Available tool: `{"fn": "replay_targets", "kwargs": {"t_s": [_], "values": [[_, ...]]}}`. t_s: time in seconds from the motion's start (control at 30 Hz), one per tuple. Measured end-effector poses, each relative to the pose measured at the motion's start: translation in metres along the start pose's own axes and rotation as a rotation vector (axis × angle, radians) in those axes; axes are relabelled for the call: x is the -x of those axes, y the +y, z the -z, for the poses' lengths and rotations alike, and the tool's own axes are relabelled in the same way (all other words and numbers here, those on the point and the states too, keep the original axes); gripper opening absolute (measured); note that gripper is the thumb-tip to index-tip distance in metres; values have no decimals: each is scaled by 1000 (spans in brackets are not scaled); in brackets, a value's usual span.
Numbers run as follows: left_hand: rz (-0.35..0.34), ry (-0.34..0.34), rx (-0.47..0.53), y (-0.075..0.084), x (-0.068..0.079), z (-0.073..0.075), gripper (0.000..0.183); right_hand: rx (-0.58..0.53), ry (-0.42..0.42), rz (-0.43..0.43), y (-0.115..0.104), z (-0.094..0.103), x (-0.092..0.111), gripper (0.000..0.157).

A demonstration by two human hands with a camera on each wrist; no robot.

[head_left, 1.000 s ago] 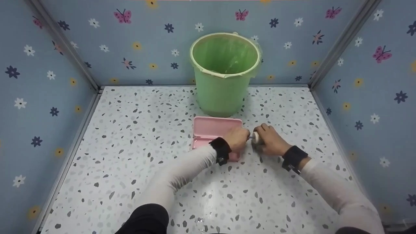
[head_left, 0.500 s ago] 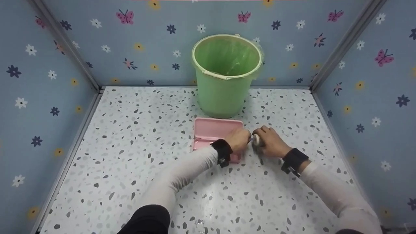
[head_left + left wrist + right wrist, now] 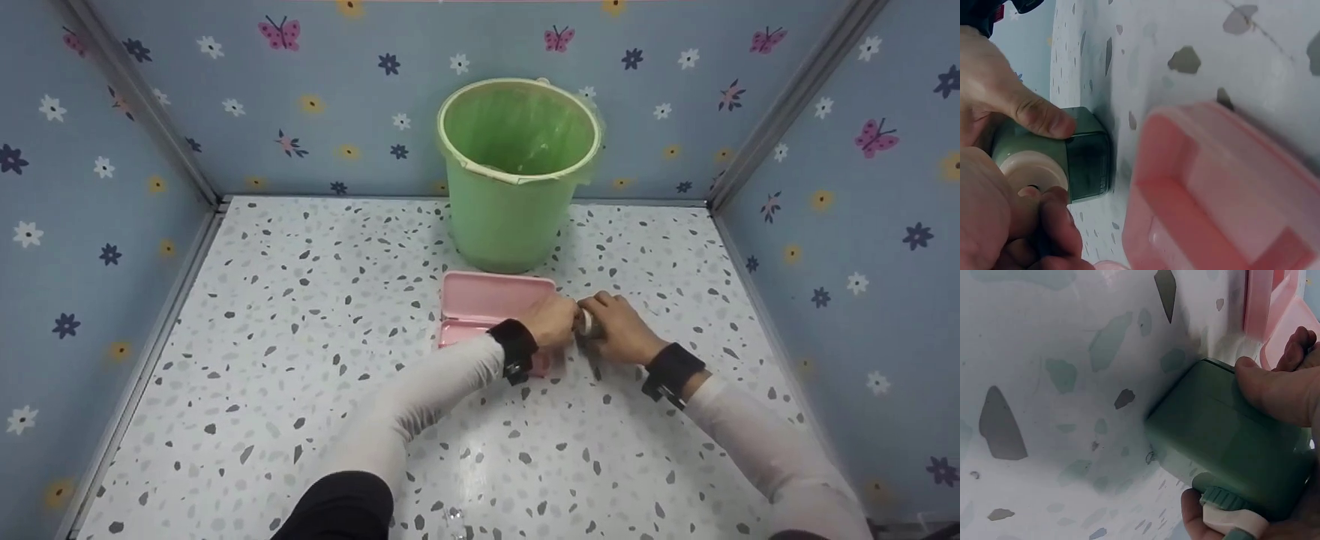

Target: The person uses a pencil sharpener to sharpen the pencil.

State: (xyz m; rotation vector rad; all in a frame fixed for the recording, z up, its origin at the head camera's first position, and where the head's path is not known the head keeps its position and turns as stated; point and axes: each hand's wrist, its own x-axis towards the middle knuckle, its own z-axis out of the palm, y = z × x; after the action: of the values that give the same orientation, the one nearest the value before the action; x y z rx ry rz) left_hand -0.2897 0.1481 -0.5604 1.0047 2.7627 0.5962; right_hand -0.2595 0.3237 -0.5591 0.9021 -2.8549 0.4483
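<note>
A green crank pencil sharpener (image 3: 1086, 152) with a cream round front lies in my right hand (image 3: 621, 328), whose thumb presses on its casing. The right wrist view shows its crank (image 3: 1235, 520) beside a fingertip of that hand. My left hand (image 3: 553, 321) pinches a thin dark pencil (image 3: 1042, 241) right at the sharpener's front opening; most of the pencil is hidden by the fingers. Under the left wrist sits an open pink pencil case (image 3: 491, 294), its lid folded back. In the left wrist view the case's tray (image 3: 1185, 219) shows a divider.
Behind the case stands a green bucket (image 3: 510, 217) with a clear liner over its rim. The white speckled tabletop (image 3: 315, 300) is bounded at the back and sides by blue flowered panels (image 3: 360, 97). A small clear scrap (image 3: 455, 519) lies near the front edge.
The short length of pencil seen earlier between the left hand and the sharpener is no longer visible; the hands have come closer together. The pencil case and bucket stay in place.
</note>
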Motion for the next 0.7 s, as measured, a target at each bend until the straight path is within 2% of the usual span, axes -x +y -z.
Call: {"fn": "replay_targets", "kwargs": {"t_s": [0.23,0.37,0.5,0.63,0.7], "values": [[14,-26,37,-2,2,5,12,-20,6,-41,-2,-4,-2,60],[6,-20,-9,-2,3,7,10,-51,2,-88,-3,-5,-1,63],[-26,12,-65,1,2,11,8,-55,-34,-108,-4,0,1,75],[-58,60,-136,8,0,17,21,-15,-76,-116,-3,14,4,93],[-64,67,-159,13,-2,20,25,4,-118,-149,-3,24,6,101]]}}
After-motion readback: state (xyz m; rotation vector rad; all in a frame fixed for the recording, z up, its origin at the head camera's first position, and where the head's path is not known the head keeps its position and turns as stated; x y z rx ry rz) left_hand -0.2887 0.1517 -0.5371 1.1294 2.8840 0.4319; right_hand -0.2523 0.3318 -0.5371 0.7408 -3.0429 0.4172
